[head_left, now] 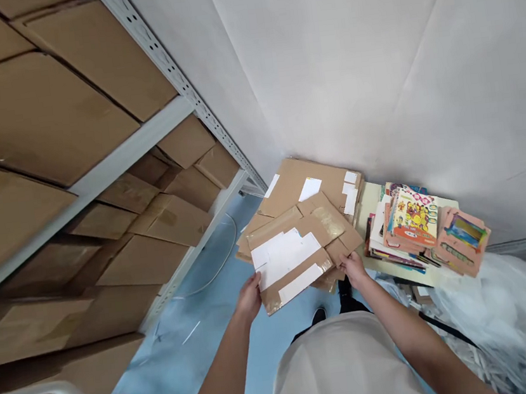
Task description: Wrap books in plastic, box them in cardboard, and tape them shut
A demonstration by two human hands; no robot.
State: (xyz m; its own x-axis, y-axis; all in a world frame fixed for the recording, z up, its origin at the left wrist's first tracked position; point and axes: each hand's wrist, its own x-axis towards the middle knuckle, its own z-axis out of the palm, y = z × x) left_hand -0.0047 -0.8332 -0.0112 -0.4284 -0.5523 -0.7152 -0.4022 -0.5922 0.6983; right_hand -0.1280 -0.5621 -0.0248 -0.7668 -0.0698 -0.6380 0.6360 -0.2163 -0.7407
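Note:
A flattened cardboard box (295, 266) with white paper labels and shiny tape is held out in front of my body. My left hand (250, 296) grips its left edge, thumb on top. On the other side my right hand (354, 269) pinches a flap near the lower right corner. Under and behind it lies a pile of flat cardboard (290, 184), also with white labels on its top sheet. What supports that pile is hidden.
Metal shelving (132, 146) full of brown cartons (32, 116) rises on the left. Picture books (414, 217) are stacked on a pale surface at right, beside clear plastic wrap (502, 308). A white cable (210, 280) lies on the blue floor (190, 346); a wall (345, 52) stands ahead.

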